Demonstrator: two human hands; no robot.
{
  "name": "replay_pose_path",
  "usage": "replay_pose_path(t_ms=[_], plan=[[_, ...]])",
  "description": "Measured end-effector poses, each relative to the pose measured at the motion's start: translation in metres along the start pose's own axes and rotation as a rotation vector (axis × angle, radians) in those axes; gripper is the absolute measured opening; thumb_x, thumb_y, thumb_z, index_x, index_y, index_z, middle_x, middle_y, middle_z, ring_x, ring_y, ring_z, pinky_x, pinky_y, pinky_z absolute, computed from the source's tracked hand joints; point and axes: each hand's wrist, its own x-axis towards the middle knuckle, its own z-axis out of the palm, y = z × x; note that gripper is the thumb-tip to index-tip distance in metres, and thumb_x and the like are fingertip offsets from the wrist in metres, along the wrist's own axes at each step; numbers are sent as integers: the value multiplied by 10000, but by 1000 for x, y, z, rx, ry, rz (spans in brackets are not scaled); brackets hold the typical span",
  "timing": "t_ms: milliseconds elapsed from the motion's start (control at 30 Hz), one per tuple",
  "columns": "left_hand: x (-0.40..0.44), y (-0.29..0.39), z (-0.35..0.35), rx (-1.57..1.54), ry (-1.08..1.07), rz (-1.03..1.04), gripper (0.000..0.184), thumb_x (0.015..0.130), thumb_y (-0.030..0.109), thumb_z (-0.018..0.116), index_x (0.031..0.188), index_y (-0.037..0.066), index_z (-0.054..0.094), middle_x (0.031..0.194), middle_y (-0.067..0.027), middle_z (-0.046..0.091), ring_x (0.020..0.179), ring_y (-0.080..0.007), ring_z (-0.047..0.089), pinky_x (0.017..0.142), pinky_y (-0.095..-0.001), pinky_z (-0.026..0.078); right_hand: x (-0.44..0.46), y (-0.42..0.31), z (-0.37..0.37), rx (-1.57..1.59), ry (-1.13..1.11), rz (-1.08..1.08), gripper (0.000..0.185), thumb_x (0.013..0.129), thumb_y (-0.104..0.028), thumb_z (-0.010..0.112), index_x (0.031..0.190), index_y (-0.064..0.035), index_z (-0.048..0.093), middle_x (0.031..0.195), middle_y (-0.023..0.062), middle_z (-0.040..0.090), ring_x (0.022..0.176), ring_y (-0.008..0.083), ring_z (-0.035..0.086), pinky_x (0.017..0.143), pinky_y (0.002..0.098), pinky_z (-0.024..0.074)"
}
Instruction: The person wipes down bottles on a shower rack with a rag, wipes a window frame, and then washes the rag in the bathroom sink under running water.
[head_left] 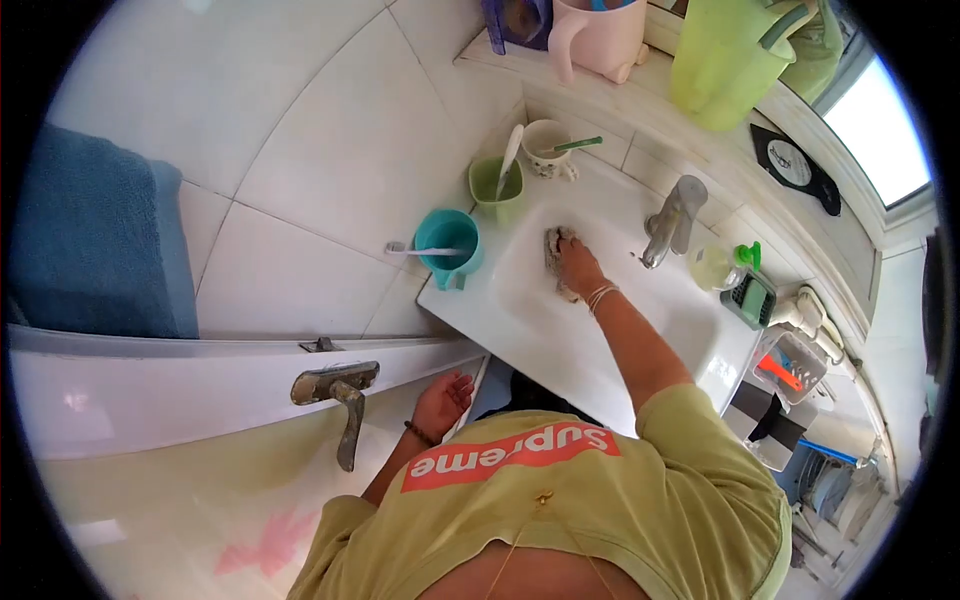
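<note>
My right hand (580, 268), with pale bands at the wrist, is closed on a crumpled grey-brown cloth (556, 250). It presses the cloth against the inner left side of the white sink (640, 345). My left hand (443, 405), wearing a dark beaded bracelet, hangs at the counter's front left corner near the door. Its palm is turned up, the fingers loosely bent, and nothing is in it. Above the basin stands a chrome faucet (675, 220). Beside the cloth, on the sink's left rim, are a teal cup (447, 240) and a green cup (496, 187), each holding a toothbrush.
A patterned white mug (547, 148) stands at the back corner. Right of the faucet are a soap bottle (717, 265) and a sponge holder (750, 298). A pink pitcher (603, 35) and a yellow-green pitcher (725, 65) sit on the ledge. A door handle (345, 395) juts out at left.
</note>
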Motion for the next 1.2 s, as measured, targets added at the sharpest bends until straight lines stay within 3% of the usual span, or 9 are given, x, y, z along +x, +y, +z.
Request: replay_pose_path(t_ms=[167,367,533,733,800,900,1000,1133,1200], plan=[[-2,5,16,99,6,3,133,819,187,465,871,90,541,855,-62,583,771,-180,555,677,-296,457,-12,23,-8,219,-31,-141,373,714,-44,461,1083,-24,415,959,194,472,915,330,468,798,354,387],[12,6,18,74,37,-37,116,812,172,481,883,96,531,832,-53,574,773,-183,547,663,-293,454,-12,7,-78,375,769,110,348,712,-35,433,1056,11,411,966,210,448,886,368,432,780,404,371],[-1,7,38,168,75,-28,123,816,168,475,913,105,518,845,-60,561,779,-193,540,670,-302,450,10,23,-58,313,710,256,357,720,-101,457,1049,20,388,945,249,439,887,390,425,760,416,372],[7,-2,59,410,-230,-139,174,837,201,426,944,74,478,878,-71,555,796,-174,535,687,-292,436,-46,40,-42,103,405,-136,429,700,-78,491,1104,-2,367,1072,213,421,1005,351,400,855,377,343],[15,-6,70,489,-306,-162,182,843,211,418,944,72,476,880,-69,554,791,-170,535,680,-290,435,-74,40,-42,173,-8,137,471,676,-73,510,1126,-24,381,1081,195,432,993,331,411,838,378,353],[16,-8,92,566,-361,-238,187,850,227,401,944,83,476,887,-65,555,781,-158,534,667,-271,433,-119,67,-24,379,94,339,402,706,-190,547,1045,-20,413,836,209,535,819,359,504,721,404,406],[25,-11,91,538,-357,-241,188,845,221,410,958,85,475,898,-68,555,782,-155,534,666,-263,432,-144,78,-58,70,-95,469,356,730,-196,523,1022,-19,420,851,210,536,805,370,505,702,420,406],[29,-12,94,509,-374,-206,203,834,218,431,984,87,472,913,-72,554,774,-144,538,663,-261,435,-151,89,-86,27,274,293,307,765,-197,510,1006,-25,428,831,181,545,727,311,546,635,360,446],[31,-13,93,483,-391,-184,204,835,211,432,992,87,471,924,-78,553,778,-145,541,658,-262,440,-136,54,-128,873,564,311,343,777,-213,512,1046,-32,399,809,145,547,650,234,555,558,303,450]])
